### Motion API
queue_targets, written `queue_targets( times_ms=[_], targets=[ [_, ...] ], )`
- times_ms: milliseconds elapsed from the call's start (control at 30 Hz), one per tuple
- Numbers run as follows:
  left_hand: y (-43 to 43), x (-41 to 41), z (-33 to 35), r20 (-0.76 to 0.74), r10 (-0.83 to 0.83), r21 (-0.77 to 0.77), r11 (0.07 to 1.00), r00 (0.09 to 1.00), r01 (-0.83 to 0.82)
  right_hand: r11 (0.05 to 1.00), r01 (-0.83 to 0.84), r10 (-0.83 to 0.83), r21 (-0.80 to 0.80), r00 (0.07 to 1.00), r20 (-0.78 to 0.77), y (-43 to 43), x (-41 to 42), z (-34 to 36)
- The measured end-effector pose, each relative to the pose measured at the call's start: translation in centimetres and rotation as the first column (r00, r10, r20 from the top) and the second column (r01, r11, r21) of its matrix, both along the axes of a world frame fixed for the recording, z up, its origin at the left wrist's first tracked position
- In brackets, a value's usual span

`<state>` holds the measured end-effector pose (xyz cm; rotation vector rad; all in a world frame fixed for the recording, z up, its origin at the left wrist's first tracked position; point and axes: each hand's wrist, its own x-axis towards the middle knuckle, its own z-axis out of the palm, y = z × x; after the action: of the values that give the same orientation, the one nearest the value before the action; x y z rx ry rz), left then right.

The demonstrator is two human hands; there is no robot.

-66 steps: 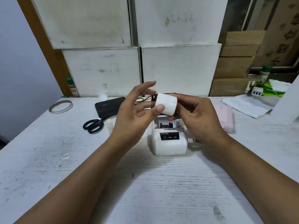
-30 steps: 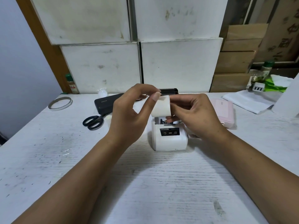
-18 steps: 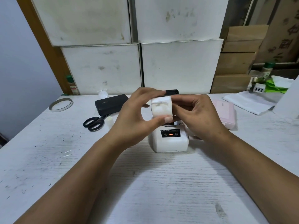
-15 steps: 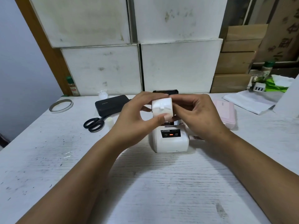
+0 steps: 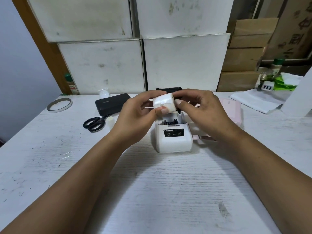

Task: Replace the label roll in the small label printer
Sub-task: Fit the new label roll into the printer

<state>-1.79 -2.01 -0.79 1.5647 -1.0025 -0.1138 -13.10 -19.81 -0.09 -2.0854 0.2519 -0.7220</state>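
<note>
A small white label printer [image 5: 173, 140] stands on the white table [image 5: 152, 191] with its lid up and its dark roll bay showing. Just above the bay I hold a white label roll [image 5: 163, 102] with both hands. My left hand [image 5: 137, 119] pinches it from the left, thumb under its front edge. My right hand [image 5: 205, 112] grips its right end with thumb and fingers. The back of the printer is hidden behind the roll and my hands.
Black scissors [image 5: 94, 123], a black power bank [image 5: 111, 105] and a tape ring [image 5: 59, 105] lie to the left. A pink device [image 5: 232, 109] sits right of the printer, partly behind my right hand. White boxes [image 5: 143, 65] and cardboard boxes [image 5: 243, 65] line the back.
The roll has turned in my fingers and stays above the open printer. The red light seen on the printer's panel half a second ago is no longer lit.
</note>
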Motion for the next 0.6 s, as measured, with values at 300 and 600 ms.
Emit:
queue_targets(
  times_ms=[300,600],
  targets=[
    [0.0,0.2,-0.6,0.017,0.086,0.040,0.995,0.996,-0.087,0.999,0.021,-0.038,-0.047,0.906,-0.422,0.0,-0.1,-0.1],
    [-0.8,-0.3,-1.2,0.118,0.096,0.092,0.990,0.988,-0.107,0.977,0.020,0.076,0.214,0.899,-0.431,0.0,0.3,-0.7]
  ],
)
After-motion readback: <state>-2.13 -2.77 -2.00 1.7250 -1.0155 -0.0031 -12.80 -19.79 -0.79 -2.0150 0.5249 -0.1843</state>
